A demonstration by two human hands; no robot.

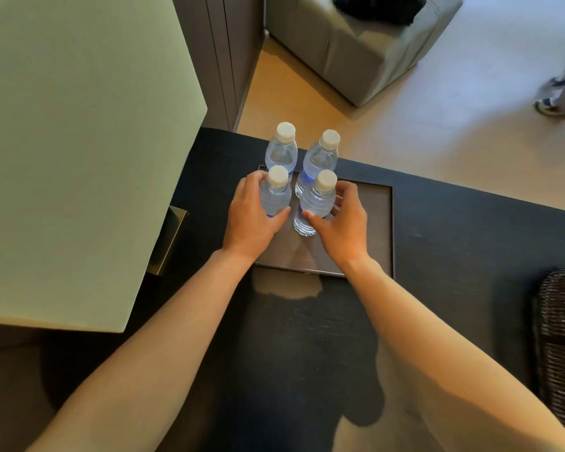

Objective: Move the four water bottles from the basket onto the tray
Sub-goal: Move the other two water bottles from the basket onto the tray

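Several clear water bottles with white caps stand upright in a tight square on the left part of a dark brown tray (369, 230). My left hand (250, 218) is wrapped around the near left bottle (276, 194). Around the near right bottle (317, 200) curls my right hand (343, 225), thumb and fingers touching its sides. Behind them stand the far left bottle (282, 151) and the far right bottle (322, 158), untouched. The dark woven basket (560, 334) sits at the right edge of the view; its inside is hidden.
The tray lies on a dark table (454, 256). A large pale lampshade (75, 151) fills the left side, its brass base (172, 243) beside the tray. Beyond the table are a grey ottoman (356, 50) and a person's feet (558, 99) on the floor.
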